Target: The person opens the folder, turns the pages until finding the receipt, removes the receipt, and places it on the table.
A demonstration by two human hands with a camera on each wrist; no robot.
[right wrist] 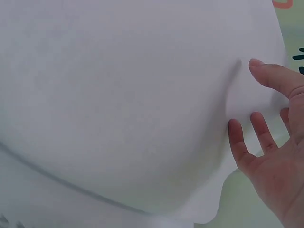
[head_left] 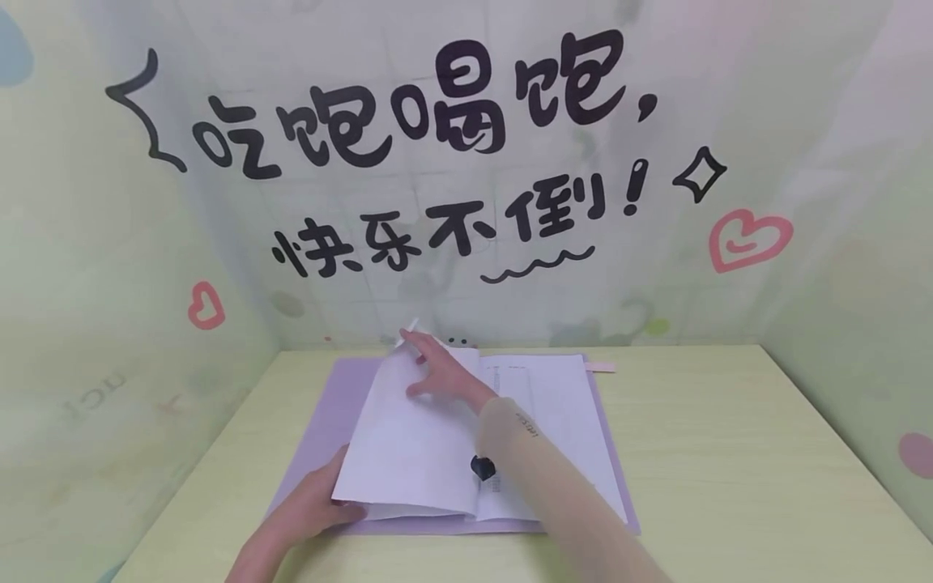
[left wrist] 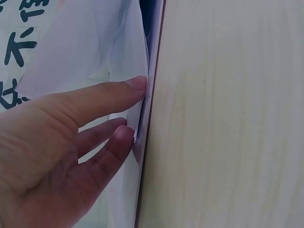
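Note:
A booklet with a purple cover (head_left: 328, 413) lies spread on the table. A blank white page (head_left: 415, 437) stands lifted and bowed over its left half. My left hand (head_left: 313, 502) is at the page's near left corner; in the left wrist view its thumb (left wrist: 135, 83) touches the paper edges, with the fingers spaced apart below. The right hand (head_left: 445, 372) reaches across to the page's far edge, where a corner curls up at the fingertips. Its thumb and fingers (right wrist: 261, 130) are spread against the paper in the right wrist view. The printed right page (head_left: 561, 437) lies partly under the sleeve.
A pale wooden table (head_left: 729, 453) extends to both sides of the booklet. Behind it rises a wall (head_left: 510, 308) with black lettering and hearts. A pink tab (head_left: 601, 368) sticks out at the far right. A small black object (head_left: 483, 467) shows beside the beige sleeve (head_left: 554, 478).

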